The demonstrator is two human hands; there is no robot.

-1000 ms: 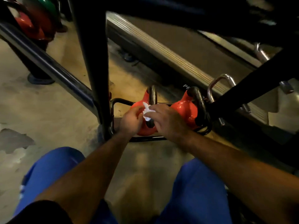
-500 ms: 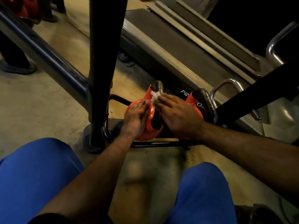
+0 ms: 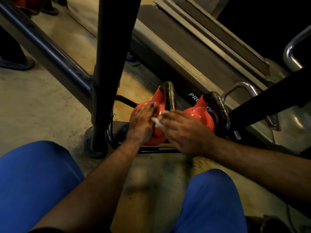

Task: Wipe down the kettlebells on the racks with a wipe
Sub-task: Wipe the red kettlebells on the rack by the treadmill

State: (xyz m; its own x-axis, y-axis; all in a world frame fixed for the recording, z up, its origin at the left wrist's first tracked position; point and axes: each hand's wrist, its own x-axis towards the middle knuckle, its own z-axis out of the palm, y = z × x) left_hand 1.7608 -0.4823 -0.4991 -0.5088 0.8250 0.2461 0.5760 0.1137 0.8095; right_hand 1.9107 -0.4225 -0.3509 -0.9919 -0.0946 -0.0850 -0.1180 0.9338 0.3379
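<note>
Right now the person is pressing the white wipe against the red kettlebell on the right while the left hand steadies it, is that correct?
Not quite: the head view shows the white wipe under the right hand pressed against the left red kettlebell, which the left hand steadies. The right kettlebell isn't being wiped.

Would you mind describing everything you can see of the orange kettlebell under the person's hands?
The left kettlebell has a glossy orange ball-shaped body and a dark, worn-looking loop handle standing upright. It sits low on a dark metal rack near the floor, beside a second orange kettlebell. The left hand lies flat on its body with straight fingers; the right hand presses a white wipe against it below the handle.
</note>
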